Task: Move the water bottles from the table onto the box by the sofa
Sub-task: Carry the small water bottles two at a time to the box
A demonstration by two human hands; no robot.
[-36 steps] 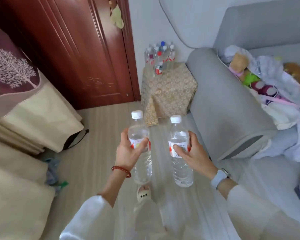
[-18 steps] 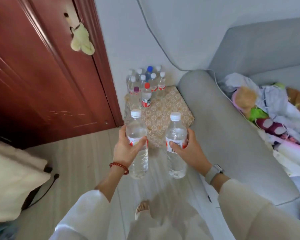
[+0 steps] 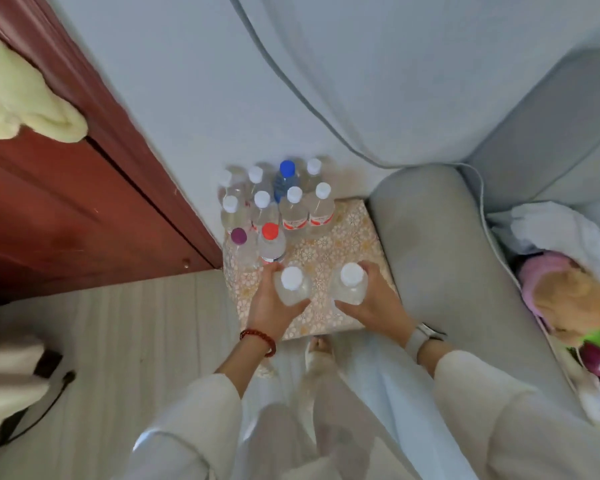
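Observation:
I look straight down on the box [image 3: 343,237], which is draped in a gold floral cloth and stands between the door and the sofa arm. My left hand [image 3: 269,306] grips a clear white-capped water bottle [image 3: 291,284] upright over the box's near half. My right hand [image 3: 374,303] grips a second white-capped bottle [image 3: 350,280] beside it. Whether their bases touch the cloth is hidden. Several bottles [image 3: 293,206] stand clustered at the box's far left, one with a blue cap, one red [image 3: 270,233], one purple.
A grey sofa arm [image 3: 440,271] borders the box on the right, with plush toys and clothes [image 3: 565,292] on the seat. A red-brown door [image 3: 66,209] stands left, a pale cloth [image 3: 25,105] hanging on it. Wood floor lies below, a strap at lower left.
I have stepped up to the box and the view has tipped downward. Both hands have carried their bottles forward and now hold them over the box's near part.

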